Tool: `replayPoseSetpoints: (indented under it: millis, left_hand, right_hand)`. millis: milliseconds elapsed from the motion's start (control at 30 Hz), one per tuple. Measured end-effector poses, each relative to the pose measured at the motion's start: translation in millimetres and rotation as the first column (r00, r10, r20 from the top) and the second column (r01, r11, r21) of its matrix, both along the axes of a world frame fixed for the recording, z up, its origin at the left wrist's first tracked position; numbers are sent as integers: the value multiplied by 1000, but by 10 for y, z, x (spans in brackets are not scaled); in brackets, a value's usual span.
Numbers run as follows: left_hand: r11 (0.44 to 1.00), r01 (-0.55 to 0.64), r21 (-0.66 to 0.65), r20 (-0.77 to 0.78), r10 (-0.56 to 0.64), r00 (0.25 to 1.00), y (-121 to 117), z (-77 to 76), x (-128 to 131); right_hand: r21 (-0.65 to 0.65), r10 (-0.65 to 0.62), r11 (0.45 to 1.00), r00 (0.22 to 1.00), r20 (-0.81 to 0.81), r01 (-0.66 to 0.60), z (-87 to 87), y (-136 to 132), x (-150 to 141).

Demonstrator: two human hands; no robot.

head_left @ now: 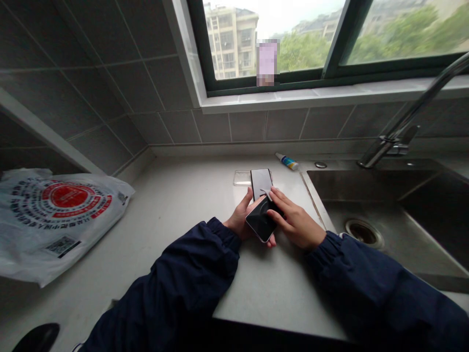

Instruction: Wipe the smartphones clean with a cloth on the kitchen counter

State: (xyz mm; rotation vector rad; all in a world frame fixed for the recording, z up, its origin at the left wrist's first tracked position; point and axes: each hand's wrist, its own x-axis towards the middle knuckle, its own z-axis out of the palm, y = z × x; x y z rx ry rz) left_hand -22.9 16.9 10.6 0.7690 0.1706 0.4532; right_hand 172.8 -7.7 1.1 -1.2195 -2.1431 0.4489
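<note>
Bare hands work over a white stone countertop (256,288) beside a stainless steel kitchen sink (366,183). The person's left hand (240,217) cradles a black smartphone (261,222) from beneath, its fingers curled under the phone, with one fingertip (271,241) showing past the lower edge. The right hand (295,220) comes in from the sink side, fingers pressed together, their tips (274,208) bearing on the phone's upper edge. A thin white strip (266,194) rises between the hands (too small to tell what it is). The phone is held tilted just above the counter, near its front edge. Directly beyond lies a dark glass-faced slab (261,183), probably a second phone, its near end hidden by the hands, with a clear plastic rectangle (242,178) just beside it. The phone looks light, stiff, slippery and fragile, and is best gripped by its edges. A small tube of toothpaste (287,162) lies near the tiled wall, a white plastic bag with red print (54,215) sits at the left, and a chrome faucet (395,144) arches over the sink. Navy sleeves (190,274) gather at both wrists.
</note>
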Motion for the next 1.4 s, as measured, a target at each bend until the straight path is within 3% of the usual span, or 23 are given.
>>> replayPoseSetpoints:
  millis: [633, 833, 933, 1067, 1400]
  left_hand:
    - [1000, -4, -3, 9, 4, 1000, 1, -7, -1]
    - [985, -18, -174, 10, 20, 1000, -21, 20, 10]
    - [959, -116, -259, -10, 118, 993, -34, 33, 40]
    - [916, -240, -321, -27, 245, 969, -33, 7, 69]
    - [838, -303, -454, -76, 302, 950, -33, -7, 89]
  right_hand:
    - [13, 2, 1000, 999, 38, -3, -9, -20, -12]
    - [-4, 77, 997, 993, 88, -77, 40, -78, -31]
    - [5, 137, 990, 985, 102, -138, 73, -106, -45]
    - [5, 214, 977, 973, 88, -215, 139, -157, -76]
    - [64, 357, 929, 928, 107, -365, 280, -280, -115]
